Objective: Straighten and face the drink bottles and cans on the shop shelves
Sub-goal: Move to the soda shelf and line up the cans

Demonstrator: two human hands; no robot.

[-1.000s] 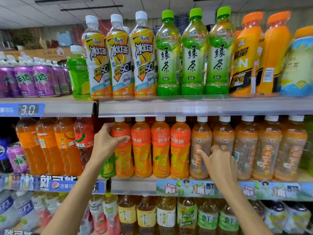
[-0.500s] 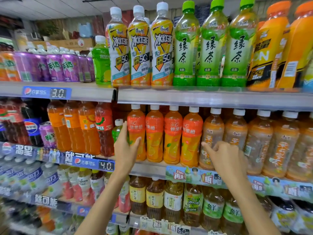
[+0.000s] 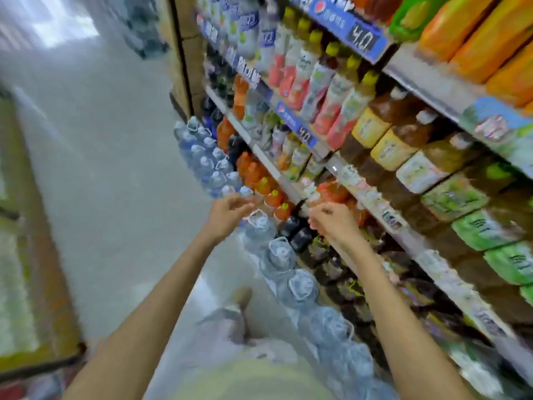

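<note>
View: blurred, tilted down a shop aisle | Left hand (image 3: pixel 227 210): open, empty, above large water bottles (image 3: pixel 278 254) on the floor | Right hand (image 3: pixel 331 220): fingers curled, grip unclear, at orange bottles (image 3: pixel 274 197) on a low shelf (image 3: pixel 409 241)

Two hands, left (image 3: pixel 227 210) and right (image 3: pixel 331 219); two blue price tags (image 3: pixel 362 39) reading 4.0, above the hands; three orange bottles (image 3: pixel 273 197) with yellow-green caps, between the hands
</note>
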